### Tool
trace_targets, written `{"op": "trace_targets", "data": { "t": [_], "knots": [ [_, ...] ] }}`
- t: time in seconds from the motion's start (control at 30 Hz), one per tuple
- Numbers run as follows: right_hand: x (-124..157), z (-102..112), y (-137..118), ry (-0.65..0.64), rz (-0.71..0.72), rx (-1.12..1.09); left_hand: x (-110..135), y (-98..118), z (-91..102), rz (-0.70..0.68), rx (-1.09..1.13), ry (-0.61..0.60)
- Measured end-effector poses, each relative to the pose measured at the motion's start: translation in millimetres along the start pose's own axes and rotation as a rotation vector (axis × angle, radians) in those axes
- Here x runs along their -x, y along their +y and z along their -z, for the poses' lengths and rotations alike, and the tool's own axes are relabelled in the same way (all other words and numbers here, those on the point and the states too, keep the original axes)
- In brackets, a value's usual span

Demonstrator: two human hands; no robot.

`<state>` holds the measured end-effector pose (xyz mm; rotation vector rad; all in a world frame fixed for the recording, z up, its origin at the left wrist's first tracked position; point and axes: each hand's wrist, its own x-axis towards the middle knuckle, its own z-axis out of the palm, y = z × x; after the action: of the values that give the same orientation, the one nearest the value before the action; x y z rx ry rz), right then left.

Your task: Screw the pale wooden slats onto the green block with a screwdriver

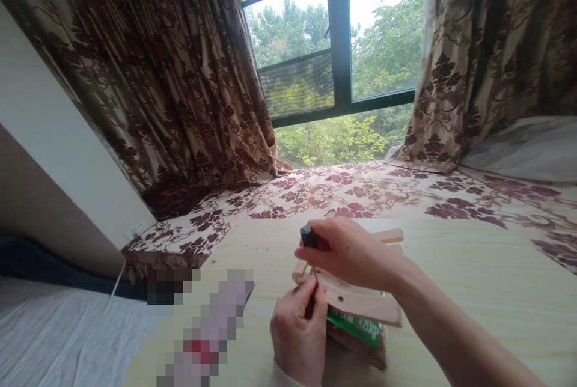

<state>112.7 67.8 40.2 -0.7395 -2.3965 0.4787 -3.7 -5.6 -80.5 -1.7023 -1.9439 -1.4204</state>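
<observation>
My right hand (338, 249) is closed around the dark handle of a screwdriver (307, 235), which stands nearly upright with its thin shaft pointing down. Just below, my left hand (298, 327) pinches at the shaft's lower end, beside a curved light-wood piece (367, 306) with a dark hole in it. What lies between the left fingertips is mostly hidden. Another wooden bar (388, 235) shows behind my right wrist, and a rounded wood end (298, 271) sticks out left of the shaft. Under the curved piece lies a green-labelled packet (356, 328).
The pale wood-grain tabletop (473, 291) carries the work. A blurred-out, pinkish long object (220, 315) lies at its left. Behind are a flowered cloth-covered ledge (342, 185), patterned curtains (193, 86) and a window (341, 32). White bedding (58, 327) is at far left.
</observation>
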Motion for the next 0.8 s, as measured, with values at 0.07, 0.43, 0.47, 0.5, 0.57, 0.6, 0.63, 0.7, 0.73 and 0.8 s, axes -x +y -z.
{"op": "trace_targets", "data": {
  "t": [0.07,0.43,0.47,0.5,0.57,0.6,0.63,0.7,0.73,0.8],
  "knots": [
    [-0.8,-0.7,0.3,0.031,-0.013,0.015,0.6,-0.1,-0.4,0.005,0.015,-0.012],
    [-0.4,3.3,-1.0,0.028,0.058,-0.030,-0.3,-1.1,-0.7,0.019,0.048,0.008],
    [-0.9,2.2,-0.9,0.051,0.048,-0.007,-0.5,-0.5,-0.6,0.022,0.052,0.007],
    [-1.0,1.6,-1.3,0.066,0.041,0.008,-0.5,0.1,-0.6,0.024,0.057,0.006],
    [-0.1,2.1,-2.8,0.055,0.044,0.005,0.1,0.6,-0.5,0.033,0.071,-0.002],
    [0.9,3.1,-3.8,0.031,0.055,-0.006,0.7,0.4,-0.7,0.039,0.081,-0.008],
    [2.1,4.3,-4.6,-0.002,0.071,-0.021,1.4,-0.2,-0.9,0.046,0.094,-0.016],
    [3.8,6.5,-5.1,-0.057,0.095,-0.036,1.6,-3.1,-1.7,0.061,0.130,-0.038],
    [3.9,7.1,-4.7,-0.069,0.097,-0.034,0.4,-5.3,-2.1,0.069,0.153,-0.052],
    [1.8,6.6,-3.0,-0.055,0.078,-0.017,-6.5,-11.0,-2.8,0.084,0.212,-0.095]
  ]
}}
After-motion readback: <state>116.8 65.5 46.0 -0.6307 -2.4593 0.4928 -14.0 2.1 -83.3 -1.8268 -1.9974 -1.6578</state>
